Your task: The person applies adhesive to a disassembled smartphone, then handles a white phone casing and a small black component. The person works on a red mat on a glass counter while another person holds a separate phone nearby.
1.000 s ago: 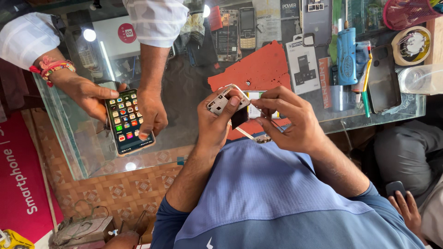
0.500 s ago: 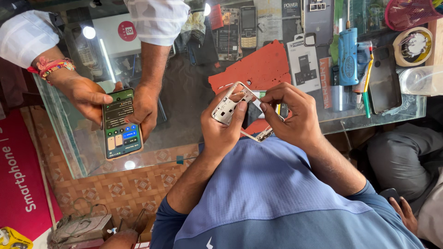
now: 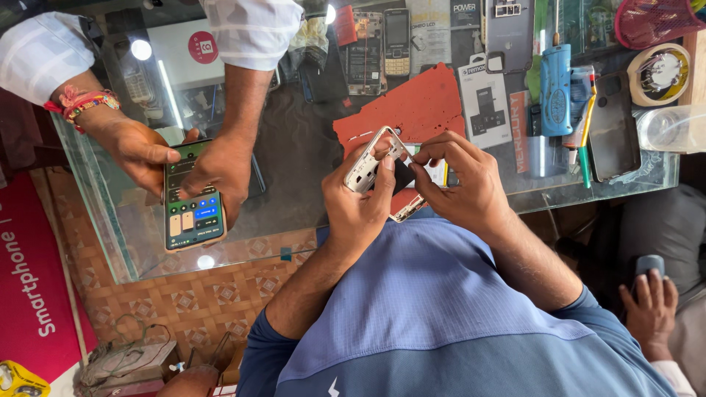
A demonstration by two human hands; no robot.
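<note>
holding a white phone frame tilted above the glass table, left hand in a closed grip round its lower end, right hand pinching narrowly at its inner edge. risking a slip onto the red mat, or bending the thin frame by prying hard.

phone frame tilted more upright | right hand closer to it | co-worker's smartphone lowered

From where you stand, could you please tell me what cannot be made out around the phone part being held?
Head view only:
- Phone frame: lower end hidden by left hand.
- What the right hand pinches: covered by its fingers.
- Second part beneath: mostly hidden by both hands.
- Other person's phone: screen too small.
</note>
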